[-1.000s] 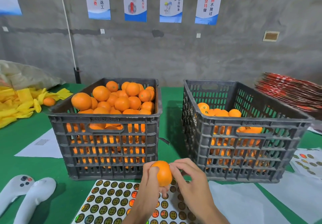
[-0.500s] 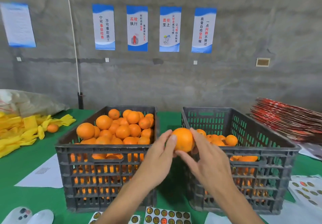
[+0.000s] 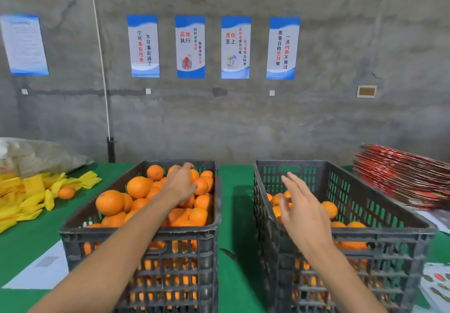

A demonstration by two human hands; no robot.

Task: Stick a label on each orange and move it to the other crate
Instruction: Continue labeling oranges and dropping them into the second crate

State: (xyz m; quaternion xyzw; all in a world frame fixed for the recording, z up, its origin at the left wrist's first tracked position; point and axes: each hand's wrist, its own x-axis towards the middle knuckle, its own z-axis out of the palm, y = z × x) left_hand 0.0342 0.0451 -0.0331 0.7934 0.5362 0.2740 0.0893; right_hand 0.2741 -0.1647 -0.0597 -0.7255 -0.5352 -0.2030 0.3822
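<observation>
Fingers of your left hand (image 3: 181, 186) curl over an orange (image 3: 194, 175) atop the heaped left crate (image 3: 136, 236); your right hand (image 3: 302, 211) hovers spread and empty right of it. A careless pull may send neighbouring oranges rolling out.

Matt plastic crates (image 3: 136, 236), rough concrete wall (image 3: 341, 117), seemingly glossy posters (image 3: 190, 47).

yellow wrappers (image 3: 29, 198) left, red stack (image 3: 401, 176) right, posters (image 3: 190, 47) on wall.

Four blue-and-white wall posters (image 3: 213, 47) bear vertical Chinese text, including 高效执行, 责任至上 and 不可事后返工; a fifth poster (image 3: 24, 44) is illegible.
</observation>
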